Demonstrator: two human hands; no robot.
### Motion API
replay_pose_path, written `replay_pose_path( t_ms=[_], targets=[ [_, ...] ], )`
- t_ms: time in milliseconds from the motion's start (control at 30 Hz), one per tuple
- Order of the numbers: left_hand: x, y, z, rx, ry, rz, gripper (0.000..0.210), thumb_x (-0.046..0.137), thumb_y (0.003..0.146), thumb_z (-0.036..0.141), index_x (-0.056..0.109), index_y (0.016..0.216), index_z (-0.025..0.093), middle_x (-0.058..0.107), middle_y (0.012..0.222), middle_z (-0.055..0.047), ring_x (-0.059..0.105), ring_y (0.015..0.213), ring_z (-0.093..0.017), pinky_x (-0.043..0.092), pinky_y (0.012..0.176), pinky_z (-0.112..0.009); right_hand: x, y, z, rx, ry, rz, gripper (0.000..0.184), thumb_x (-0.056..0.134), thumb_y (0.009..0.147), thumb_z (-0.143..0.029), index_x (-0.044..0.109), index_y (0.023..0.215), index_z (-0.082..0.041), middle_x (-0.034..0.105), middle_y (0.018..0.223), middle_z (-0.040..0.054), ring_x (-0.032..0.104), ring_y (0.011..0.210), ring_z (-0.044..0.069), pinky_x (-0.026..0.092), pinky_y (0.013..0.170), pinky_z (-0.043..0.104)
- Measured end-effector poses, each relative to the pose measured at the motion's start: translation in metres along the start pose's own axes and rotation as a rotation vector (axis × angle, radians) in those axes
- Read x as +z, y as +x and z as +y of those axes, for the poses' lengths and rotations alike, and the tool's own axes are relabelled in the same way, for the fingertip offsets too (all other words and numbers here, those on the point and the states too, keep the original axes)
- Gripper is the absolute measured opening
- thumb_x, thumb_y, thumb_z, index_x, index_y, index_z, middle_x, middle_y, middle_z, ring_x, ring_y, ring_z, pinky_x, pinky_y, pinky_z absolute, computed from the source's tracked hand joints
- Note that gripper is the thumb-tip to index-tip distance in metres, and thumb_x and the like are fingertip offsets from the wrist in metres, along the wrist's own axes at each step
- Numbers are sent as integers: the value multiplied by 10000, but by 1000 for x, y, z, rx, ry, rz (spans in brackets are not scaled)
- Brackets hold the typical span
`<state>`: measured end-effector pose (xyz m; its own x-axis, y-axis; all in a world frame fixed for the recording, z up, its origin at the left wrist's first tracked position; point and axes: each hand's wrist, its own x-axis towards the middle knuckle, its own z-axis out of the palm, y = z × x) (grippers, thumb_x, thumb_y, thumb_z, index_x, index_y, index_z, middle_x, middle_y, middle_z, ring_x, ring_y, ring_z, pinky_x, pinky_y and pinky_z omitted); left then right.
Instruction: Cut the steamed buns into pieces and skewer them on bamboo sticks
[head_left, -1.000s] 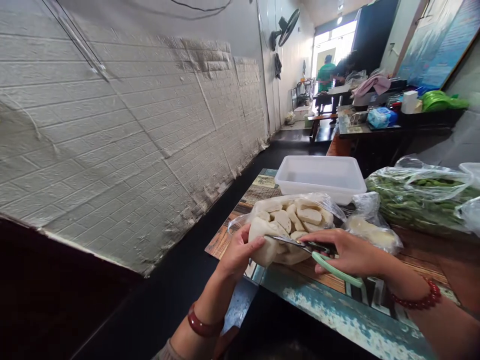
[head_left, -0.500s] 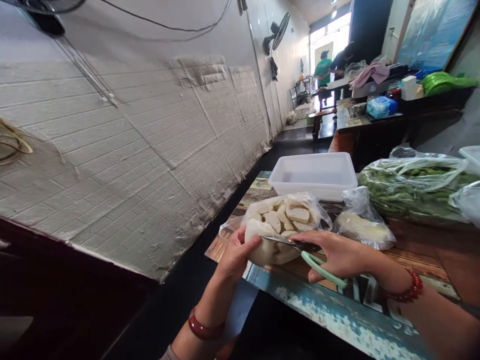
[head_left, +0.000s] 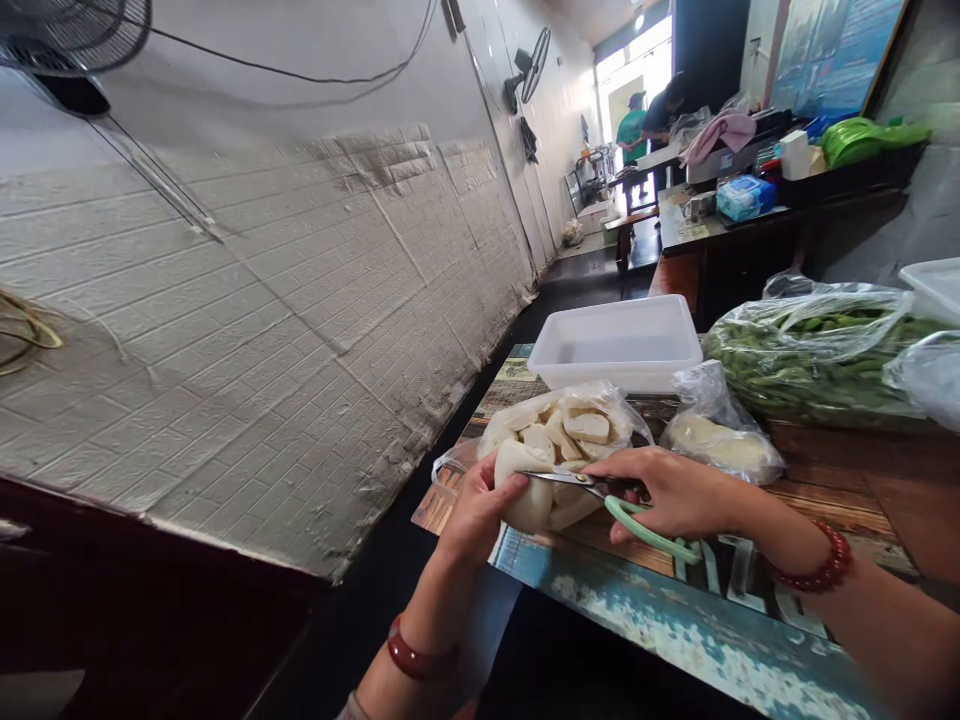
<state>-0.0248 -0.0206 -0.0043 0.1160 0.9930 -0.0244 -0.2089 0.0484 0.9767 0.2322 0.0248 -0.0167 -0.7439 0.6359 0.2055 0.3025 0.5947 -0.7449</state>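
Observation:
My left hand [head_left: 474,512] is closed on a smooth, white, bun-like piece [head_left: 519,502], thumb on top. Scissors [head_left: 651,534] with pale green handles are in my right hand [head_left: 671,492], its fingers through and around the loops. Their blades lie across the white piece, close to my left thumb; the far blade is partly out of sight. Right behind my hands, a clear plastic bag [head_left: 621,405] stands open, full of white cut chunks [head_left: 586,428]. What exactly the white food is, I cannot tell.
Behind the bag stands a white plastic tub [head_left: 619,375]. To the right lie a small bag of pale food [head_left: 724,447] and a large bag of green pods [head_left: 817,350]. A brick-patterned wall [head_left: 285,330] runs along the left. Two people [head_left: 634,130] are far back.
The view has shifted slightly, so the scene sits a little further left. Scissor blades look more parted now, over the white piece. Both hands keep their hold.

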Motion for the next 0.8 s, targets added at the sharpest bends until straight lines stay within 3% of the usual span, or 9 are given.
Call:
replay_pose_path(
  t_ms=[167,300,433,533,700,800],
  targets=[
    [0,2,1,-2,8,-20,495,874,673,375,756,1106,168,752,1112,-132,689,1030,-331,545,867,-375,-4,2,0,-1,33,4,332,766,757,-386,787,1048,-227,696,735,-13,538,585,132,422,553,228],
    [-3,2,2,17,-3,-42,533,876,668,401,746,1132,173,744,1137,-133,673,1068,-340,533,894,-382,-3,3,2,-6,65,12,326,751,766,-372,794,1056,-229,746,804,4,581,641,156,456,589,236],
    [-7,0,1,29,-46,-68,665,877,628,511,727,1180,171,742,1132,-145,646,1127,-360,511,932,-390,-2,2,3,2,72,82,351,743,760,-381,796,1079,-246,782,880,23,654,754,212,515,688,280],
    [-7,-1,-1,8,-35,-41,590,851,682,491,735,1159,163,750,1102,-144,659,1098,-348,513,912,-377,-2,1,2,34,56,106,381,750,746,-375,792,1100,-237,785,868,27,661,747,216,524,686,286],
    [-6,-1,-4,24,-5,-25,493,831,723,460,755,1105,159,760,1050,-129,681,1022,-314,525,806,-323,0,-1,-2,121,-2,38,516,773,714,-332,740,1218,-227,782,932,33,644,693,191,517,622,265],
    [-6,0,-6,26,25,-64,506,832,723,455,748,1118,149,761,1036,-128,682,988,-298,516,780,-308,1,-2,-3,131,-14,0,632,811,673,-350,698,1282,-224,768,1076,63,679,819,237,549,729,308]
  ],
)
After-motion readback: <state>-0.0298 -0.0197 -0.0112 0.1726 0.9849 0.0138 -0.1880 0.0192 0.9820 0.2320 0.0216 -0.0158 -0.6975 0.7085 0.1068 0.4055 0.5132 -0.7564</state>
